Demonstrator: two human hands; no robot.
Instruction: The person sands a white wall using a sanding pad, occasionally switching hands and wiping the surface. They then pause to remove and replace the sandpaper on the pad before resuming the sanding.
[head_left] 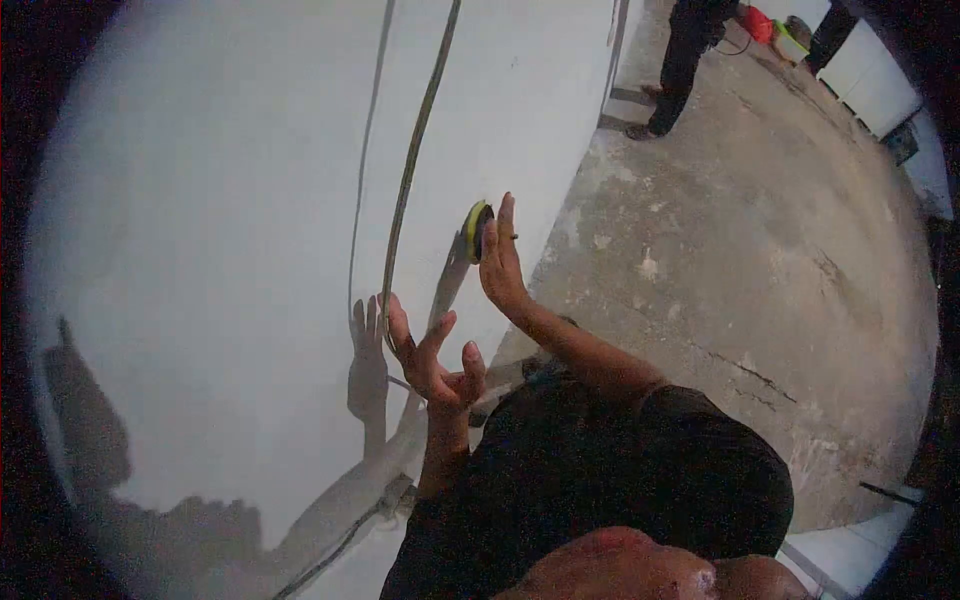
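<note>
My right hand (503,262) holds a round yellow-and-black pad (476,232) against the white wall (250,200). The palm is behind the pad, with the fingers stretched out. Lower and to the left, my left hand (435,365) has its fingers spread. Its fingertips are beside a long dark cable (410,165) that runs down along the wall. Whether the fingers touch the cable I cannot tell.
Shadows of the arms and hands fall on the wall. Rough concrete floor (720,250) extends to the right. A person in dark trousers (682,65) stands near the wall's far end. Behind are a red object (758,24) and a green-rimmed container (789,43).
</note>
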